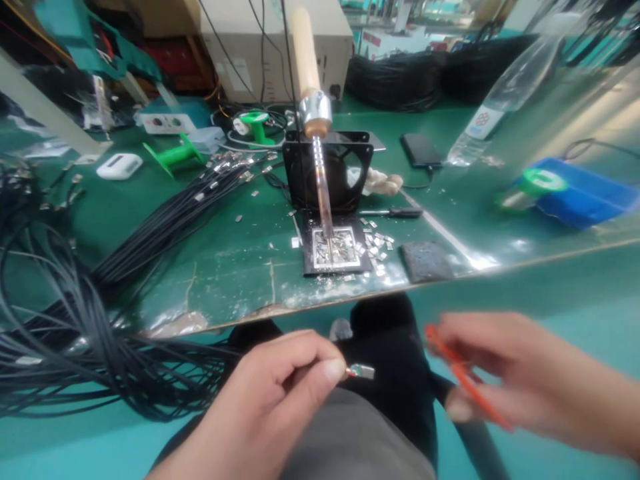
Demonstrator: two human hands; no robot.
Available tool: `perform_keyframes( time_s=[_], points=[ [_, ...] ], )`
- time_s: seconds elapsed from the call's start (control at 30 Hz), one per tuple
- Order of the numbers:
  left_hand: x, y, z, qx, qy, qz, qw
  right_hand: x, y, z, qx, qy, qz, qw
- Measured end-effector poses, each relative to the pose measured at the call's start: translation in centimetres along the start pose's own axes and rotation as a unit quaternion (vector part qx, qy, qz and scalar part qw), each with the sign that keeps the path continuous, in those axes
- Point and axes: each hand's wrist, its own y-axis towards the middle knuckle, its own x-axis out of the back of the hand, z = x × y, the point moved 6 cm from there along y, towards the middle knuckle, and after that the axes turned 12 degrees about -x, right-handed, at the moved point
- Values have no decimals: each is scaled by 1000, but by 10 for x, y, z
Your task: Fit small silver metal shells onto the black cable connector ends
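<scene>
My left hand (280,393) pinches the end of a cable between thumb and forefinger, above my lap. A small metal USB-type connector (366,372) with a bit of green board and reddish wire sticks out from the fingertips. To the right, apart from it, my right hand (520,367) is closed around an orange-handled hand tool (467,380); blur hides its working end. Beyond both hands, a wooden-handled soldering iron (323,187) points down at a white-framed square pad (337,267) covered with metal bits.
A black fan (325,177) stands behind the iron. Loose connectors (377,247) are scattered beside a dark sponge-like block (425,261). Black cables (145,227) cover the left side and hang over the edge. Green spools (175,155), a bottle (505,93) and a blue box (590,193) are farther back.
</scene>
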Motion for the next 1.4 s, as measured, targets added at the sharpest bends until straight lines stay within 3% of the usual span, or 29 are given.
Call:
perform_keyframes(
  time_s=[0.1, 0.2, 0.57, 0.9, 1.4],
  points=[
    [-1, 0, -5, -18, 0, 7, 1000, -23, 10, 23, 59, -26, 63, 996],
    [0, -2, -7, -32, 1, 14, 999, -27, 14, 27, 80, -32, 87, 992],
    [-1, 1, -6, -49, 0, 25, 999, -39, 25, 34, 72, -45, 146, 986],
    [-3, 1, -8, -46, -1, 32, 998, -39, 29, 38, 68, -32, 172, 982],
    [-4, 0, -6, -45, 2, 29, 999, -40, 28, 34, 122, -25, 145, 981]
  ],
)
